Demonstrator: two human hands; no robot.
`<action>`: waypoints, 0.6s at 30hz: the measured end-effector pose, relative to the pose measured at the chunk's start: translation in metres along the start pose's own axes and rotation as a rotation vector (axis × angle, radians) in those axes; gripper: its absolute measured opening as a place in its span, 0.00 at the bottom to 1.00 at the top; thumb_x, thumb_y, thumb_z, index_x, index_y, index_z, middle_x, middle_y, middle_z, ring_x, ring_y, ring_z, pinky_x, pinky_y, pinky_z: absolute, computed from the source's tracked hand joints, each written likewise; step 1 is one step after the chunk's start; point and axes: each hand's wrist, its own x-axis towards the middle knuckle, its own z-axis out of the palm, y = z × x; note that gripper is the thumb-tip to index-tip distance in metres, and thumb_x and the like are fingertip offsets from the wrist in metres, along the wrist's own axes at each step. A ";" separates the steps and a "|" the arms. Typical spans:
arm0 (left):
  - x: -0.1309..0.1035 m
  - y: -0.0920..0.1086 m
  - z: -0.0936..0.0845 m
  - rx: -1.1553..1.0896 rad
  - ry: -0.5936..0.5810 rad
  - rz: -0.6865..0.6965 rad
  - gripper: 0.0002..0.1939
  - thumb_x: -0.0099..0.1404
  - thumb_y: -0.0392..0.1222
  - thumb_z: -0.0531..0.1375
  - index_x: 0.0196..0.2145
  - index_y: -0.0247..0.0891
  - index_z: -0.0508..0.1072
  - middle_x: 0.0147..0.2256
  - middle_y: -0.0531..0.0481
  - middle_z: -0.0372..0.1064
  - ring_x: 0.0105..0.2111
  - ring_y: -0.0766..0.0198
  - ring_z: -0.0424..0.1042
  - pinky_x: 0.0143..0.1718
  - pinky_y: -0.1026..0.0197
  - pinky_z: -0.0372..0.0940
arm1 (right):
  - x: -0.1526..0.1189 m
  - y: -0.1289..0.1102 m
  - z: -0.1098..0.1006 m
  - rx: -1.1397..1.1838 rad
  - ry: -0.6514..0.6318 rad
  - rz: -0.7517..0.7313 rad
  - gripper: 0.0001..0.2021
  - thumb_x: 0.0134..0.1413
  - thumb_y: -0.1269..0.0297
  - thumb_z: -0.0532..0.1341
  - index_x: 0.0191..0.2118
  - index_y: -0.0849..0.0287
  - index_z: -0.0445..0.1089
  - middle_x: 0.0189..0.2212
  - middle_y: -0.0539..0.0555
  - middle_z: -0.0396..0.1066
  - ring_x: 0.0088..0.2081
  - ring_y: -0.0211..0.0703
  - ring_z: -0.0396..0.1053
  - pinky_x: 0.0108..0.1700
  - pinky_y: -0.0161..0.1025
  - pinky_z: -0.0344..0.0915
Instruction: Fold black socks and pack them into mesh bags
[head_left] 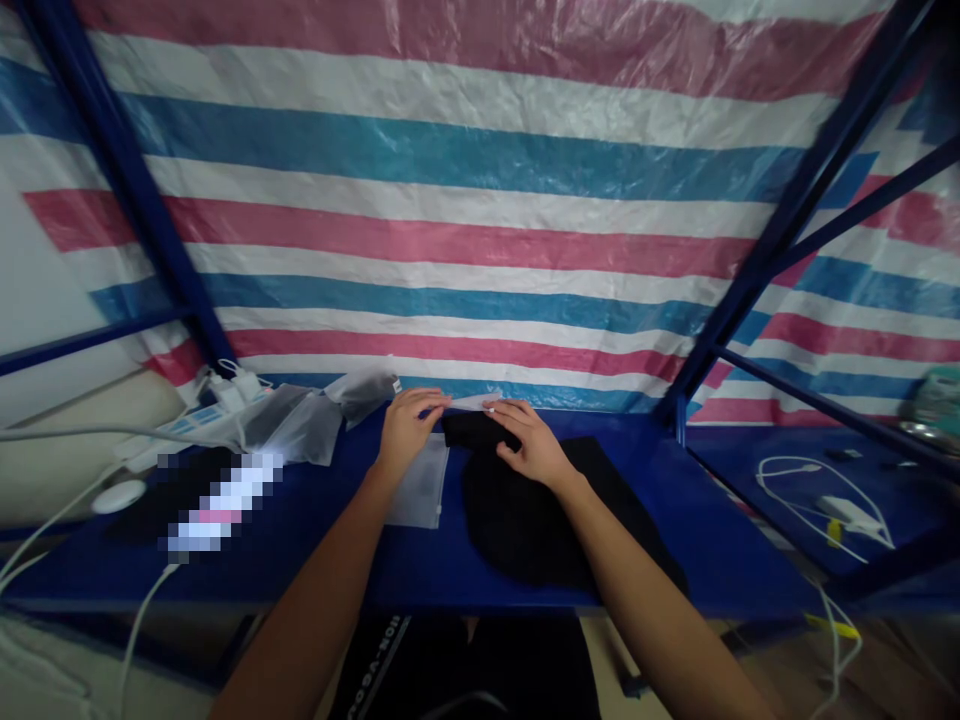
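Note:
My left hand (pixel 409 428) is closed, thumb and fingers pinched at the left end of a thin white slip (pixel 471 402); whether it is paper or plastic I cannot tell. At the slip's right end lie the outstretched fingertips of my right hand (pixel 536 450), its thumb held apart. Black folded cloth (pixel 517 530) spreads beneath my right hand and forearm, and a narrow part of it reaches up between the hands. Partly under my left wrist is a frosted zip bag (pixel 424 490), flat on the blue tabletop (pixel 720 530).
Several more frosted bags (pixel 307 425) lie at the left, beside a white power strip (pixel 172 435) with plugs and cables. A lit, pixelated device (pixel 221 505) sits in front. Blue metal posts (pixel 720 290) and a striped plastic sheet (pixel 465 240) stand behind. A white charger (pixel 847 515) lies right.

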 end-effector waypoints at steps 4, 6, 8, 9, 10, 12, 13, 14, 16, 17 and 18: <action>0.003 0.001 -0.004 -0.085 -0.067 -0.060 0.09 0.72 0.39 0.64 0.45 0.45 0.85 0.48 0.46 0.83 0.59 0.50 0.75 0.64 0.42 0.67 | -0.002 0.001 0.001 -0.046 -0.002 0.019 0.40 0.55 0.78 0.61 0.73 0.48 0.62 0.68 0.53 0.69 0.67 0.59 0.63 0.68 0.64 0.66; 0.005 0.009 -0.005 -0.163 -0.116 -0.070 0.12 0.72 0.42 0.64 0.51 0.45 0.83 0.54 0.45 0.80 0.63 0.50 0.72 0.67 0.42 0.64 | -0.002 0.000 0.003 -0.083 -0.030 0.033 0.40 0.54 0.78 0.61 0.73 0.50 0.63 0.68 0.54 0.69 0.67 0.60 0.62 0.68 0.64 0.65; 0.004 0.018 -0.003 -0.215 -0.191 -0.069 0.15 0.71 0.46 0.66 0.54 0.45 0.82 0.55 0.45 0.80 0.60 0.51 0.75 0.65 0.45 0.66 | -0.002 -0.001 0.006 -0.113 -0.063 0.037 0.40 0.53 0.78 0.62 0.73 0.51 0.63 0.68 0.55 0.68 0.67 0.60 0.61 0.69 0.63 0.64; 0.004 0.022 -0.002 -0.214 -0.235 -0.055 0.14 0.70 0.46 0.67 0.53 0.45 0.82 0.53 0.45 0.81 0.56 0.51 0.77 0.62 0.47 0.69 | -0.002 -0.002 0.007 -0.123 -0.082 0.034 0.40 0.53 0.78 0.62 0.72 0.52 0.63 0.68 0.55 0.68 0.67 0.60 0.61 0.69 0.63 0.64; 0.002 0.025 0.001 -0.192 -0.280 -0.033 0.13 0.70 0.47 0.67 0.51 0.45 0.83 0.51 0.46 0.82 0.53 0.52 0.79 0.59 0.49 0.71 | -0.001 -0.003 0.009 -0.132 -0.103 0.029 0.40 0.53 0.78 0.62 0.72 0.52 0.64 0.68 0.55 0.68 0.67 0.60 0.61 0.69 0.63 0.64; 0.000 0.028 0.006 -0.102 -0.360 0.035 0.10 0.73 0.46 0.65 0.47 0.45 0.84 0.48 0.47 0.83 0.49 0.53 0.80 0.55 0.50 0.72 | -0.001 -0.005 0.011 -0.146 -0.148 0.016 0.38 0.53 0.77 0.63 0.71 0.53 0.65 0.67 0.56 0.69 0.66 0.60 0.62 0.69 0.62 0.64; -0.001 0.029 0.008 -0.052 -0.390 0.070 0.10 0.75 0.46 0.62 0.47 0.45 0.84 0.47 0.47 0.83 0.49 0.53 0.80 0.55 0.50 0.72 | 0.000 -0.006 0.012 -0.152 -0.168 0.010 0.38 0.53 0.77 0.63 0.71 0.53 0.66 0.66 0.56 0.70 0.66 0.60 0.62 0.69 0.62 0.65; -0.003 0.028 0.010 -0.003 -0.405 0.097 0.11 0.76 0.45 0.60 0.47 0.45 0.84 0.47 0.47 0.82 0.49 0.53 0.80 0.54 0.50 0.71 | 0.000 -0.007 0.012 -0.158 -0.185 0.005 0.38 0.53 0.77 0.63 0.70 0.53 0.67 0.66 0.56 0.70 0.66 0.60 0.62 0.69 0.62 0.65; -0.004 0.027 0.011 0.077 -0.414 0.133 0.13 0.78 0.43 0.58 0.48 0.45 0.83 0.49 0.47 0.82 0.50 0.53 0.79 0.55 0.50 0.70 | 0.000 -0.008 0.013 -0.167 -0.204 -0.005 0.38 0.52 0.78 0.63 0.70 0.53 0.66 0.69 0.56 0.67 0.67 0.60 0.61 0.70 0.61 0.63; -0.004 0.026 0.011 0.107 -0.417 0.149 0.13 0.78 0.42 0.57 0.49 0.44 0.82 0.49 0.47 0.81 0.50 0.53 0.78 0.55 0.50 0.69 | -0.001 -0.009 0.013 -0.169 -0.206 -0.008 0.39 0.52 0.78 0.63 0.71 0.53 0.66 0.70 0.56 0.65 0.68 0.59 0.60 0.71 0.61 0.62; -0.004 0.025 0.011 0.131 -0.425 0.164 0.13 0.79 0.42 0.57 0.49 0.44 0.82 0.49 0.47 0.81 0.50 0.54 0.78 0.55 0.50 0.69 | -0.001 -0.010 0.014 -0.170 -0.206 -0.010 0.39 0.52 0.78 0.64 0.71 0.53 0.66 0.70 0.56 0.64 0.69 0.59 0.59 0.71 0.61 0.61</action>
